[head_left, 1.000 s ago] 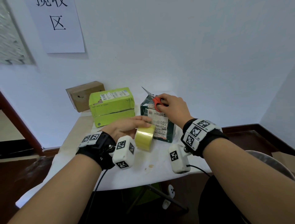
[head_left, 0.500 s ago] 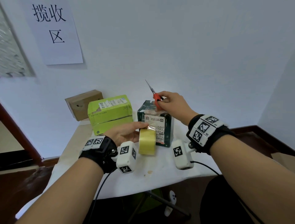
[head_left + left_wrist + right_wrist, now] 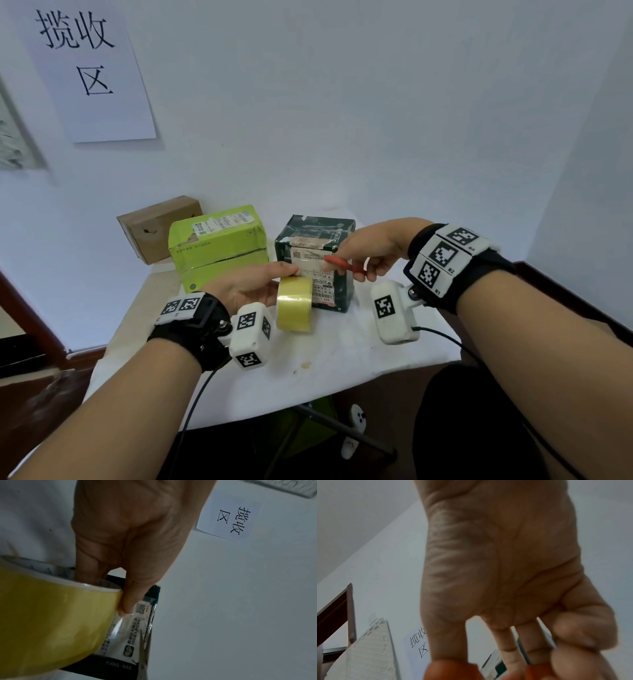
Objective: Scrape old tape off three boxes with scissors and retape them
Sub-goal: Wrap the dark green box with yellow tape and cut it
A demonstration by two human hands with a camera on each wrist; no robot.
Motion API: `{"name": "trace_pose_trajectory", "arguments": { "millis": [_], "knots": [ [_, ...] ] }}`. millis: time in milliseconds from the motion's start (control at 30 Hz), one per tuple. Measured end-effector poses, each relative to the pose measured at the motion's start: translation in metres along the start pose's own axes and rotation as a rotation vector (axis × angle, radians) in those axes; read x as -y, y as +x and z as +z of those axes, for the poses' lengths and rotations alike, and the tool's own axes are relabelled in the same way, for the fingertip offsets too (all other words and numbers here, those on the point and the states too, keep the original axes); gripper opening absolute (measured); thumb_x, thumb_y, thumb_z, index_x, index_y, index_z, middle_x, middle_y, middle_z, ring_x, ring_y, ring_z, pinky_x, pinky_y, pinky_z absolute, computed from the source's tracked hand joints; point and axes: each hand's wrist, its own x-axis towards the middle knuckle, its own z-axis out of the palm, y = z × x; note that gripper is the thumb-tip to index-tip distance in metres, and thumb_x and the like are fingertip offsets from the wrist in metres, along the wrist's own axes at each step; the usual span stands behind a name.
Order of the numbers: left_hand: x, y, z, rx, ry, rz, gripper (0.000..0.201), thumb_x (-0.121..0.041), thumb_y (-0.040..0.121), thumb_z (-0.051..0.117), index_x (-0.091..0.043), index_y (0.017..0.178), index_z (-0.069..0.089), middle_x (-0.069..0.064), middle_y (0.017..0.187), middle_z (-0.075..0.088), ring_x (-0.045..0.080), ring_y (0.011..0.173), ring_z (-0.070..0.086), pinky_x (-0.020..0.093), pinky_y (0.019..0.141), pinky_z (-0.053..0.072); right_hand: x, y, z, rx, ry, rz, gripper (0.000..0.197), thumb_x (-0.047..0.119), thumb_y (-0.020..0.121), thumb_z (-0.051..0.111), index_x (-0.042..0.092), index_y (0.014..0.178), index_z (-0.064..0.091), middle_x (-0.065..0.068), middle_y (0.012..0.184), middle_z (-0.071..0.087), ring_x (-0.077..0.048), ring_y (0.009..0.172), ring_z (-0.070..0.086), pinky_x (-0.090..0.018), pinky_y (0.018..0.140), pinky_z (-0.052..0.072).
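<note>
Though taped, dark green box [image 3: 317,236] scuffed.

A white wall sign [image 3: 89,68] reads "揽收区". The dark green box [image 3: 120,668] bears "KIANG-NAN"; its shipping label's print is illegible.

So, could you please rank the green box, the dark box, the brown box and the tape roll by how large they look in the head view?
1. green box
2. dark box, partly hidden by hands and tape
3. brown box, farther back and partly hidden, so unsure
4. tape roll, nearest the camera
</note>
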Motion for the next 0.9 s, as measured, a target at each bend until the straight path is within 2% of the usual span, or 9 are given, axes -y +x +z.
{"name": "trace_pose_trajectory", "arguments": {
  "millis": [67,133,200,367,500,567,700,767,900],
  "knots": [
    [-0.001,0.000,-0.001,0.006,0.006,-0.002,0.011,-0.018,0.093,0.059,-0.012,0.090,0.067,0.006,0.087,0.069,0.014,0.075,0.064,0.025,0.075,0.053,0.001,-0.001,-0.003,-0.004,-0.032,0.036,0.035,0.050,0.086,0.060,0.015,0.084,0.054,0.000,0.060,0.050,-0.009,0.042,0.042,-0.015,0.043,0.034],
    [-0.002,-0.001,-0.001,0.012,-0.041,-0.011,0.010,-0.016,0.092,0.059,-0.009,0.091,0.066,0.008,0.085,0.070,0.014,0.070,0.068,0.024,0.066,0.058,0.002,-0.002,-0.004,0.000,-0.081,0.076,0.034,0.048,0.087,0.061,0.014,0.085,0.056,0.001,0.059,0.049,-0.008,0.039,0.040,-0.011,0.039,0.034],
    [-0.003,-0.003,-0.001,0.016,-0.087,-0.021,0.009,-0.013,0.092,0.059,-0.007,0.089,0.065,0.010,0.081,0.070,0.014,0.063,0.068,0.022,0.055,0.057,0.003,-0.001,-0.003,0.001,-0.129,0.094,0.035,0.048,0.086,0.062,0.013,0.091,0.057,0.001,0.061,0.048,-0.008,0.041,0.037,-0.011,0.038,0.033],
    [-0.004,-0.004,-0.002,0.030,-0.125,-0.044,0.008,-0.012,0.090,0.060,-0.006,0.086,0.065,0.010,0.074,0.069,0.014,0.056,0.067,0.020,0.047,0.054,0.002,0.007,0.004,0.025,-0.088,0.079,0.033,0.047,0.088,0.060,0.014,0.088,0.056,0.002,0.060,0.047,-0.009,0.045,0.035,-0.012,0.038,0.031],
    [-0.003,-0.001,-0.004,0.046,-0.126,-0.038,0.009,-0.013,0.076,0.068,-0.007,0.082,0.069,0.010,0.080,0.070,0.014,0.061,0.067,0.021,0.057,0.058,0.003,0.017,0.010,0.015,-0.060,0.045,0.033,0.050,0.086,0.061,0.017,0.084,0.059,0.001,0.061,0.048,-0.009,0.046,0.034,-0.018,0.044,0.026],
    [-0.002,0.001,-0.005,0.040,-0.131,-0.026,0.008,-0.012,0.082,0.066,-0.006,0.087,0.068,0.010,0.081,0.070,0.013,0.063,0.067,0.022,0.060,0.058,0.004,0.021,0.011,-0.003,-0.023,0.022,0.033,0.050,0.085,0.062,0.018,0.080,0.060,0.001,0.060,0.049,-0.010,0.046,0.033,-0.019,0.046,0.025],
    [-0.003,0.001,-0.006,0.041,-0.157,-0.026,0.008,-0.009,0.091,0.059,-0.005,0.090,0.066,0.010,0.077,0.071,0.013,0.061,0.069,0.021,0.055,0.057,0.007,0.024,0.011,-0.024,-0.011,-0.009,0.032,0.049,0.084,0.064,0.017,0.077,0.062,0.001,0.058,0.050,-0.009,0.045,0.032,-0.019,0.045,0.024],
    [-0.004,0.001,-0.005,0.037,-0.139,-0.029,0.008,-0.009,0.092,0.059,-0.005,0.090,0.066,0.009,0.076,0.071,0.012,0.060,0.068,0.021,0.054,0.057,0.007,0.023,0.009,-0.030,-0.020,-0.021,0.033,0.048,0.083,0.065,0.016,0.080,0.065,0.001,0.058,0.050,-0.009,0.045,0.029,-0.020,0.045,0.022],
    [-0.004,0.004,-0.006,0.024,-0.135,-0.043,0.008,-0.010,0.089,0.062,-0.004,0.091,0.067,0.010,0.080,0.071,0.014,0.062,0.068,0.022,0.055,0.058,0.006,0.021,0.004,-0.051,-0.043,-0.051,0.040,0.047,0.081,0.069,0.010,0.097,0.072,0.003,0.056,0.051,-0.010,0.046,0.028,-0.020,0.046,0.022]
  ]
}}
